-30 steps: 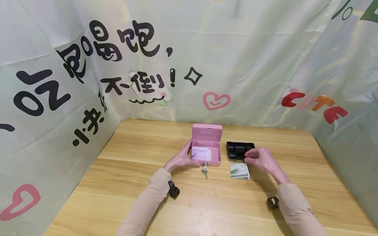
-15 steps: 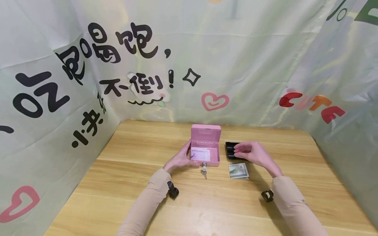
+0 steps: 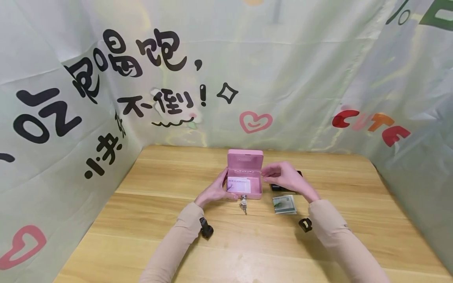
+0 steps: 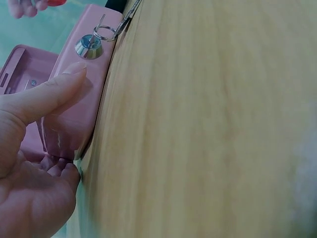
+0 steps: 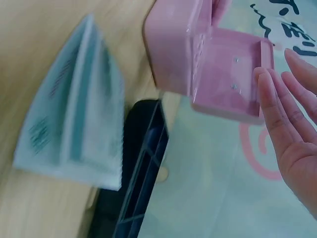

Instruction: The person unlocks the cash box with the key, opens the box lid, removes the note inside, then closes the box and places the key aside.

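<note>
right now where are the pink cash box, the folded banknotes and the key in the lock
pink cash box (image 3: 245, 160), head view, on the raised lid.
folded banknotes (image 3: 284, 204), head view, on the middle of the top note.
key (image 4: 89, 46), left wrist view, on the round silver head in the lock on the box's front.

1. Both arms wear long sleeves of a plain beige, soft-looking cloth, the left sleeve (image 3: 177, 243) and the right sleeve (image 3: 339, 243) alike.
2. Each sleeve ends at the wrist in a snug cuff, with light folds along the forearm.
3. The left hand (image 3: 214, 191) and the right hand (image 3: 284, 179) are bare: no gloves, rings or watch show.
4. The fingernails are short and unpainted, as the left thumb (image 4: 49, 96) shows.
5. A small black camera (image 3: 206, 229) sits under the left wrist.
6. A like black camera (image 3: 305, 224) sits under the right wrist.
</note>
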The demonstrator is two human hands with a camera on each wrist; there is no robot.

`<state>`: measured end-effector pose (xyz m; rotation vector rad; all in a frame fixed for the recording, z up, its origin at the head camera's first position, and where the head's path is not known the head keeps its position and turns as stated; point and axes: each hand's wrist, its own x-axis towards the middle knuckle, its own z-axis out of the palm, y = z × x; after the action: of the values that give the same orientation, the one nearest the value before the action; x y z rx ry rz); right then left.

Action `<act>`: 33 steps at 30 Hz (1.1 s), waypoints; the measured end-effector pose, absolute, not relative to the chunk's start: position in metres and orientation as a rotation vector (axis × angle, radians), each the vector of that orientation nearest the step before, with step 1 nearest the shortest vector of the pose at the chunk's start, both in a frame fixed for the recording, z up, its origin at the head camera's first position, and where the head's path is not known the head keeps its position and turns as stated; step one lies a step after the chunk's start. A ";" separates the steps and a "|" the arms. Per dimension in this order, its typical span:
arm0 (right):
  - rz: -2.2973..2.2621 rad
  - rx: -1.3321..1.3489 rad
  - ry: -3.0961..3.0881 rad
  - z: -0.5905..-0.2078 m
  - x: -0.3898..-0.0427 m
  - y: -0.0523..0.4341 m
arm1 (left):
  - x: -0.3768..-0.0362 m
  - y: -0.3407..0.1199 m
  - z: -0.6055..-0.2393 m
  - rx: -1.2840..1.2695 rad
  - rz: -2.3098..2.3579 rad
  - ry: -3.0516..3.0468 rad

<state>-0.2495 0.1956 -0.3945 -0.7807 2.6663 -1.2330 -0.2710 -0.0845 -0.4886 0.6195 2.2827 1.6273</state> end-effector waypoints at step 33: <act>-1.169 -0.888 2.248 -0.399 -0.307 0.128 | -0.269 -0.087 -0.488 0.546 1.533 2.363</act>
<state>-0.3069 0.1280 -0.3992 -0.8884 2.2475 -1.1693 -0.2694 -0.0872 -0.4881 0.5462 2.3625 1.5332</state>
